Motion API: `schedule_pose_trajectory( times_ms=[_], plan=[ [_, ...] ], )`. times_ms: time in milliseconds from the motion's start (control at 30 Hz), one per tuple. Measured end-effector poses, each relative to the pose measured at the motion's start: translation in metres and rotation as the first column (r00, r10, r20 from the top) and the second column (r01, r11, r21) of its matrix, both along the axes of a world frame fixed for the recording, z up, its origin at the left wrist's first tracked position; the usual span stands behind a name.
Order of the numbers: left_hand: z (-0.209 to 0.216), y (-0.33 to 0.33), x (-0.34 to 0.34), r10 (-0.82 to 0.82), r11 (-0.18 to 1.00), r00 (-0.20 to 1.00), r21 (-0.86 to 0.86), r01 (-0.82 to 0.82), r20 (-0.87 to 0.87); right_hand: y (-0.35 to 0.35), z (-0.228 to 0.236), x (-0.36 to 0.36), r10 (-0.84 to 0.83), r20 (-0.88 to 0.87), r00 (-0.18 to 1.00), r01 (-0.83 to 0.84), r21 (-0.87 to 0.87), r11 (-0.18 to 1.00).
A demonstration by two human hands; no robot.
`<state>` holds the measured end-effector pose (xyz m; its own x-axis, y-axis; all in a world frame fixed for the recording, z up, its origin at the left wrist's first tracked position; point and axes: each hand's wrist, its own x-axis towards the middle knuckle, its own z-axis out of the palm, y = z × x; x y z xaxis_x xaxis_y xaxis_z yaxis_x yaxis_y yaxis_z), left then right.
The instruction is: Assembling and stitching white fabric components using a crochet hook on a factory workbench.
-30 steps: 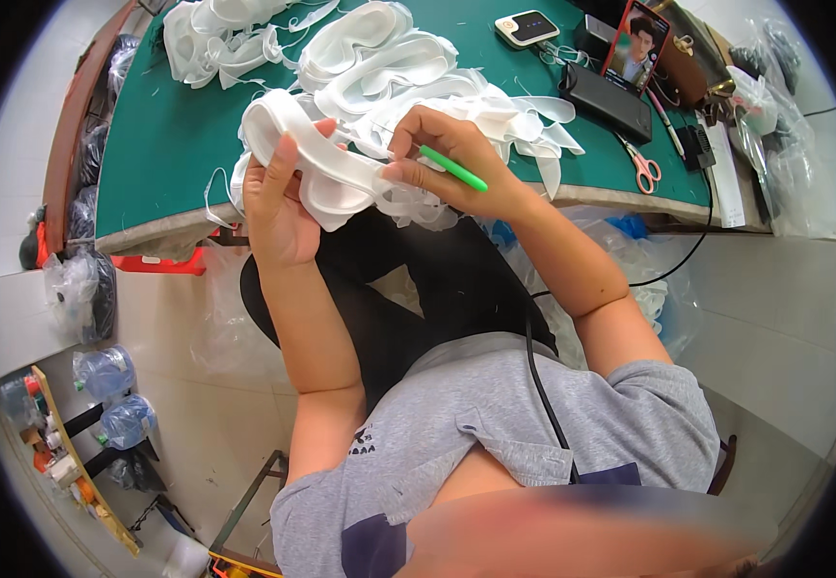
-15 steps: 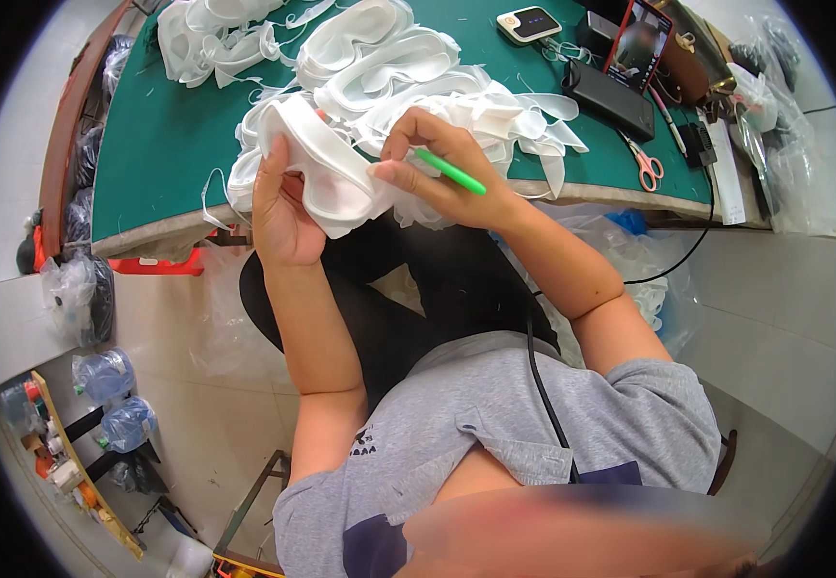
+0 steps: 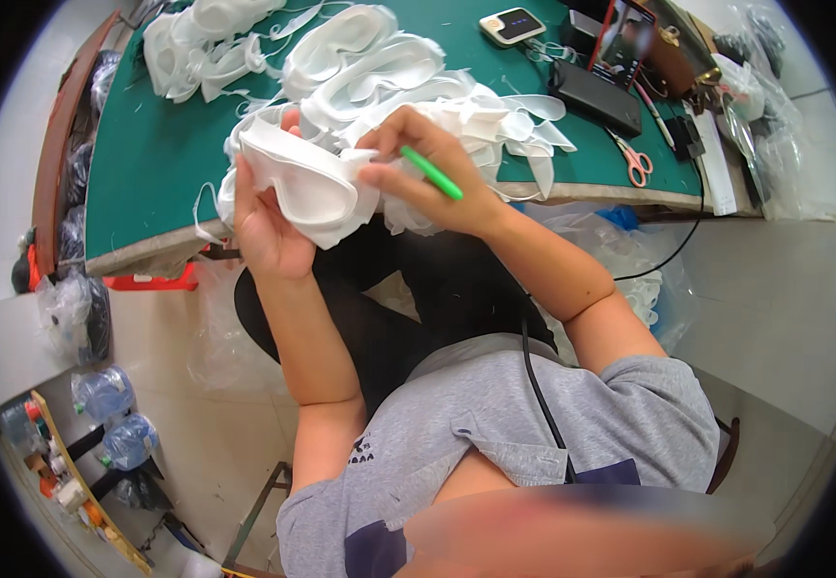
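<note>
A white moulded eye mask (image 3: 314, 204) with a raised rim is held up before the table edge. My left hand (image 3: 273, 236) grips it along its left side, thumb on the near face and the other fingers behind. In my right hand (image 3: 429, 173) lies a slim bright green stick-shaped tool (image 3: 431, 172); its working end is hidden by the fingers. The thumb and forefinger of that hand meet at the mask's upper right edge, by a small white flap. Just beyond both hands is a heap of similar white masks (image 3: 370, 77).
The green table (image 3: 138, 178) carries more masks (image 3: 201, 48) at the far left. To the right are pink-handled scissors (image 3: 636, 164), a black case (image 3: 595, 98), a phone (image 3: 622, 43) and a small white device (image 3: 512, 27). A black cable (image 3: 673, 255) hangs off the right edge.
The mask and both hands have shifted slightly left and down in the picture. The mask has turned a little, and a small white flap now shows by the right fingertips.
</note>
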<state>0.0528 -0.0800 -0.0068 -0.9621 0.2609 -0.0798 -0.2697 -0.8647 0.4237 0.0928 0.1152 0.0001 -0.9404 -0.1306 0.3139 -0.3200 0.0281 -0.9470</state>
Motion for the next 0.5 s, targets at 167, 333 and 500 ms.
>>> schedule_pose_trajectory(
  times_ms=[167,333,500],
  plan=[
    [0.011,0.014,0.020,-0.297,0.947,0.932,-0.192,0.259,-0.206,-0.007,0.003,0.000,-0.158,-0.031,0.987,0.153,-0.137,0.979],
    [-0.017,0.015,0.035,-0.269,0.829,0.920,-0.555,0.070,-0.285,0.000,0.007,0.001,-0.298,0.023,0.954,0.298,-0.119,0.947],
    [-0.013,0.026,0.032,-0.188,0.849,0.961,-0.526,0.054,-0.204,0.008,0.004,0.010,-0.356,-0.052,0.933,0.354,-0.037,0.934]
  ],
)
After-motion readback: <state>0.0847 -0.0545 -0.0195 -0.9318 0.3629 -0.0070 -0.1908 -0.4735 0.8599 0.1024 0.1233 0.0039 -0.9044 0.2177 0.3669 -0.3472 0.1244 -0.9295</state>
